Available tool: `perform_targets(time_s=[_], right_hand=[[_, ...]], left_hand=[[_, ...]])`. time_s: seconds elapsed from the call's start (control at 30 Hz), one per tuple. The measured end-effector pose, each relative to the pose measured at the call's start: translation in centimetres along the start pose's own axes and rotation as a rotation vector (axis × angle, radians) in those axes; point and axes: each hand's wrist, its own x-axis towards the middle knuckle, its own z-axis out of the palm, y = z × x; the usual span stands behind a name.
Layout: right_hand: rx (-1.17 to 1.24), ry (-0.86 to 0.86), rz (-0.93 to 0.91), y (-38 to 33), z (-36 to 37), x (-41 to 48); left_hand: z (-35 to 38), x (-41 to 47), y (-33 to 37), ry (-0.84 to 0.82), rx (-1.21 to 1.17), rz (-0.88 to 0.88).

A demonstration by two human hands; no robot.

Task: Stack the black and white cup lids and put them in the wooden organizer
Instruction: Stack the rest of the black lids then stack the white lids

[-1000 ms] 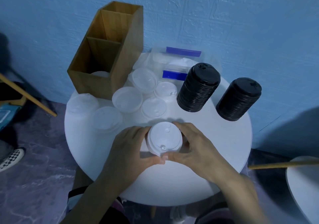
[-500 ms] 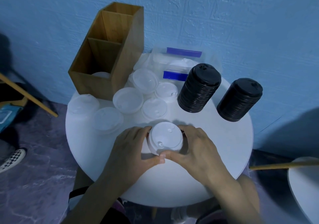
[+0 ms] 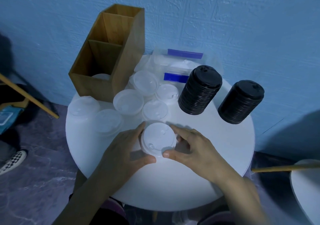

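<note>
- Table: you have one round white table (image 3: 216, 146) against a blue wall. The edge of a second white tabletop (image 3: 308, 190) shows at far right.
- Organizer: one wooden organizer (image 3: 121, 65) stands at the far left of the table, with two compartments visible. The near one has something white low inside; the far one's floor is hidden.
- Black lids: two black lid stacks stand upright and apart from each other. The left black stack (image 3: 200, 90) is at the back of the table, and the right black stack (image 3: 240, 102) is near the right edge.
- White lid stack (image 3: 158, 140): one, on the table close to you, between your hands.
- Loose lids (image 3: 128, 101): six pale pieces counted. Four cluster between the organizer and the left black stack, and two sit at the table's left edge. You cannot tell whether each is single or nested.
- Bags: two clear bags, each with a blue strip (image 3: 185, 53), lie at the back by the wall.
- Left hand (image 3: 124, 152): curled round the left side of the white lid stack, thumb under its near rim, grasping it.
- Right hand (image 3: 195, 148): thumb tip at the near rim, forefinger at the far right side. It also grasps the stack, with the palm standing off it.
- Change since 1.0 s ago: the sip hole on the top lid has turned from the near edge to the near left. The stack sits slightly further left. Your thumb tips touched then; now they are just apart.
- Unchanged: the black stacks, organizer and loose lids.
</note>
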Motion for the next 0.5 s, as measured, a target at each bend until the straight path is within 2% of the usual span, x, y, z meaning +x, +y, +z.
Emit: perform_targets(time_s=[0.13,0.33,0.5], right_hand=[[0.040,-0.027,0.008,0.4,-0.4,0.3],[-0.019,-0.035,-0.051,0.0,0.3,0.6],[-0.082,0.039,-0.073,-0.3,1.1,0.4]], left_hand=[[0.0,-0.1,-0.2,-0.019,0.017,-0.008],[0.8,0.3,-0.8,0.130,0.150,0.122],[1.1,0.4,-0.9,0.151,0.112,0.134]])
